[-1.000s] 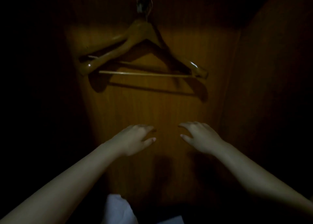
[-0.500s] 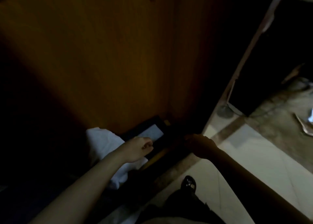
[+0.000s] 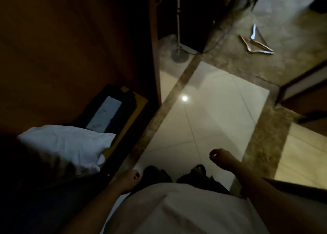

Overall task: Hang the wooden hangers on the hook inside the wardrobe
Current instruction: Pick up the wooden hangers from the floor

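Note:
The view points down at the floor in dim light. A small pile of wooden hangers (image 3: 256, 43) lies on the brown carpet at the upper right, far from both hands. The wardrobe (image 3: 70, 48) fills the left side, its wooden wall dark; its hook and the hung hanger are out of view. My left hand (image 3: 131, 179) hangs low by the wardrobe's bottom edge, empty, fingers loose. My right hand (image 3: 223, 160) is over the pale tiles, empty, with its fingers loosely curled and apart.
A white pillow (image 3: 67, 145) and a black box with a white sheet (image 3: 109, 113) lie on the wardrobe floor. A lamp base (image 3: 179, 56) and a dark cabinet (image 3: 192, 18) stand behind the wardrobe's side. My dark shoes (image 3: 154, 173) rest on pale tiles (image 3: 212, 110).
The view has swung from the hung hanger down and right to the floor. Both hands have dropped out of the wardrobe to my sides. The floor hangers have come into view.

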`<action>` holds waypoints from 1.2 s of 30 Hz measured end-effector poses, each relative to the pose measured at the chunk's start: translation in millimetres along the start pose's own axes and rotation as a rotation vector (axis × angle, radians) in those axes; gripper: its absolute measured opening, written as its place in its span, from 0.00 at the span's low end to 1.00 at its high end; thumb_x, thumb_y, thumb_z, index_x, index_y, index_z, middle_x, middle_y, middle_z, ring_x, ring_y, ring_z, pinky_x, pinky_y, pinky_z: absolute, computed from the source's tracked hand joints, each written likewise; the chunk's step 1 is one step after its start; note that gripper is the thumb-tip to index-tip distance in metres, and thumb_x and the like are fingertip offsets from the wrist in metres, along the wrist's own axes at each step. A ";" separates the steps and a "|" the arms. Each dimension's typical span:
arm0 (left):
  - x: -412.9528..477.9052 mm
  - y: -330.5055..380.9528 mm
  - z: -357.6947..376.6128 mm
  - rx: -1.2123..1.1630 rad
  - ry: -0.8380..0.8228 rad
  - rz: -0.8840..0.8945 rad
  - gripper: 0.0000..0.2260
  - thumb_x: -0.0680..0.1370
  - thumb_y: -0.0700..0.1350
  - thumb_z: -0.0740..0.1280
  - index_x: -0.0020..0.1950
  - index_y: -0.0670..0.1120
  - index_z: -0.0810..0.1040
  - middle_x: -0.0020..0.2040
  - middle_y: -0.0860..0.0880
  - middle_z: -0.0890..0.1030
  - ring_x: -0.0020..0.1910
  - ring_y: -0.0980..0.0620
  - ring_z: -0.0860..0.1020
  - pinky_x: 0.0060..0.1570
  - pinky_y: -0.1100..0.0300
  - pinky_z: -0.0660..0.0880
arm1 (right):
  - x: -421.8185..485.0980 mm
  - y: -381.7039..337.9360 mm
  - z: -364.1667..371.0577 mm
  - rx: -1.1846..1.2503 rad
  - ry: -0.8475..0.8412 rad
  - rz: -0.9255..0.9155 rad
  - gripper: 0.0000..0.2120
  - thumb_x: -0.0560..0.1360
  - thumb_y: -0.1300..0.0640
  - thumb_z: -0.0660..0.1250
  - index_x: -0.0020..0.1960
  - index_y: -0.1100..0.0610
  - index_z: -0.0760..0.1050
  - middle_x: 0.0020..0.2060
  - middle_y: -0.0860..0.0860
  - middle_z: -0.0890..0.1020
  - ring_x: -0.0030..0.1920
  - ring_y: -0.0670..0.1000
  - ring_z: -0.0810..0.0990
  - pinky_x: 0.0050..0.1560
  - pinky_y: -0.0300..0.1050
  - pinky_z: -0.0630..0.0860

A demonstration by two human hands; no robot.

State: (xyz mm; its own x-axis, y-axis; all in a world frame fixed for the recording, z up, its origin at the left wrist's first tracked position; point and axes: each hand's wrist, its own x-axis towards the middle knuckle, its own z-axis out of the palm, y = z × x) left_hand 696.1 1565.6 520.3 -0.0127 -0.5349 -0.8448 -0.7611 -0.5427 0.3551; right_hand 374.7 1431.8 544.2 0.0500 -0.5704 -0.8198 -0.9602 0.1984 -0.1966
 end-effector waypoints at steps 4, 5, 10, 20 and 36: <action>20.3 37.4 33.1 0.060 -0.117 -0.042 0.16 0.80 0.44 0.56 0.32 0.48 0.64 0.33 0.51 0.69 0.32 0.58 0.67 0.37 0.61 0.63 | -3.6 79.7 6.5 0.189 -0.051 0.125 0.15 0.79 0.56 0.60 0.62 0.62 0.74 0.59 0.61 0.78 0.57 0.60 0.78 0.55 0.48 0.73; 26.6 49.8 36.2 0.066 -0.128 -0.049 0.14 0.80 0.44 0.56 0.34 0.47 0.65 0.34 0.49 0.70 0.33 0.56 0.68 0.36 0.61 0.63 | -6.1 98.1 7.6 0.235 -0.052 0.152 0.15 0.79 0.57 0.60 0.62 0.64 0.74 0.58 0.62 0.79 0.55 0.60 0.78 0.54 0.49 0.75; 65.2 126.8 41.7 0.074 -0.124 -0.009 0.11 0.80 0.47 0.58 0.50 0.41 0.74 0.54 0.39 0.78 0.51 0.44 0.77 0.47 0.56 0.73 | -21.4 176.6 8.4 0.350 -0.032 0.262 0.14 0.79 0.62 0.58 0.61 0.67 0.74 0.59 0.63 0.78 0.58 0.60 0.77 0.53 0.46 0.72; 117.2 267.6 38.8 0.136 -0.028 0.101 0.13 0.80 0.45 0.56 0.61 0.42 0.74 0.59 0.41 0.77 0.56 0.45 0.75 0.51 0.56 0.72 | -20.0 242.2 -17.8 0.462 -0.097 0.358 0.16 0.80 0.60 0.57 0.65 0.63 0.71 0.64 0.61 0.74 0.64 0.57 0.72 0.63 0.45 0.68; 220.3 361.7 -68.7 0.034 -0.014 0.011 0.09 0.80 0.41 0.58 0.51 0.41 0.77 0.56 0.39 0.79 0.50 0.48 0.74 0.47 0.60 0.67 | 134.7 180.6 -263.4 0.702 0.175 0.078 0.14 0.79 0.59 0.58 0.62 0.63 0.73 0.51 0.60 0.81 0.45 0.53 0.79 0.39 0.40 0.73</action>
State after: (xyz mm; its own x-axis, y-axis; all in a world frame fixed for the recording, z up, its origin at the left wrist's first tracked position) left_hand 462.5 1207.0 490.2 -0.0300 -0.5315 -0.8466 -0.7826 -0.5144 0.3506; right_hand 135.7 1180.9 539.9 -0.1119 -0.6412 -0.7592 -0.5533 0.6748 -0.4884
